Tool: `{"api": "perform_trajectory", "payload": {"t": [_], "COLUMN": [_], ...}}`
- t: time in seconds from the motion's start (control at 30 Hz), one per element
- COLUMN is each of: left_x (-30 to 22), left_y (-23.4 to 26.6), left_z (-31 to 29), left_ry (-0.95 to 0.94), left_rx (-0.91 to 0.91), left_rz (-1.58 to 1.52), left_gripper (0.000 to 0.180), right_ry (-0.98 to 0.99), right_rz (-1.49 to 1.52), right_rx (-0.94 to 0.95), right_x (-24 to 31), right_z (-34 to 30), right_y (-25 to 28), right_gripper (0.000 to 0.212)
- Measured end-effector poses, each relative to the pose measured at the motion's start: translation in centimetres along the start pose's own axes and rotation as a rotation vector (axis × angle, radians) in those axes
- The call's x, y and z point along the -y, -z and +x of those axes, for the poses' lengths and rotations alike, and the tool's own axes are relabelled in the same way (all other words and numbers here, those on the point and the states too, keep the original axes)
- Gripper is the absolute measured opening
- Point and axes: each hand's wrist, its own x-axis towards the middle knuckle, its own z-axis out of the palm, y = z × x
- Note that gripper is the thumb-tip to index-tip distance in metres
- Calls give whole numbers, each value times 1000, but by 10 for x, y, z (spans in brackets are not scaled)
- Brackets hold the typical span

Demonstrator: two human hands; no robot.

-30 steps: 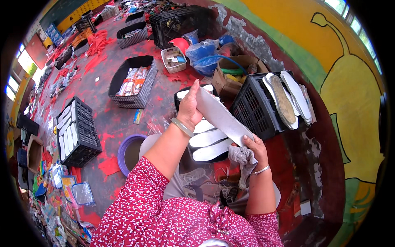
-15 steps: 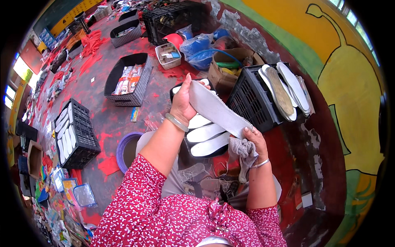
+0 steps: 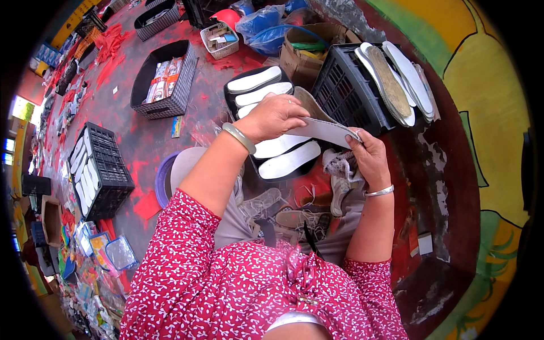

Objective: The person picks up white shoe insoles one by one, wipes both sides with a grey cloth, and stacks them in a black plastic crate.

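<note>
Gripped one shoe insole (image 3: pixel 327 132) in both hands, beside and above a black tray (image 3: pixel 230 102).
Held left hand (image 3: pixel 276 117) palm down, fingers closed on the insole's left side; held right hand (image 3: pixel 371 158) with thumb on top, clamped on its right end. Had one gray cloth (image 3: pixel 340 163) just below; at least five white insoles (image 3: pixel 289 160) in the tray; beyond, one black crate (image 3: pixel 351 90) topped with at least three insoles.

Insole (image 3: pixel 327 131) white; cloth (image 3: pixel 339 163) grey; shirt (image 3: pixel 238 294) red with white sprigs; basin (image 3: pixel 160 184) purple; crate (image 3: pixel 112 173) black.
</note>
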Motion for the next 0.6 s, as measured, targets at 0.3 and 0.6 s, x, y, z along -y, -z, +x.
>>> {"api": "perform_trajectory", "payload": {"t": [0.3, 0.6], "left_x": [-10, -11], "left_y": [2, -5], "left_z": [3, -1], "left_ry": [-18, 35], "left_rx": [-93, -52], "left_rz": [166, 122], "left_gripper": [15, 36], "right_ry": [128, 375], "right_rz": [-161, -396], "right_rx": [-27, -144], "right_x": [-1, 7], "right_z": [3, 0], "right_y": [-1, -2], "right_gripper": [14, 10]}}
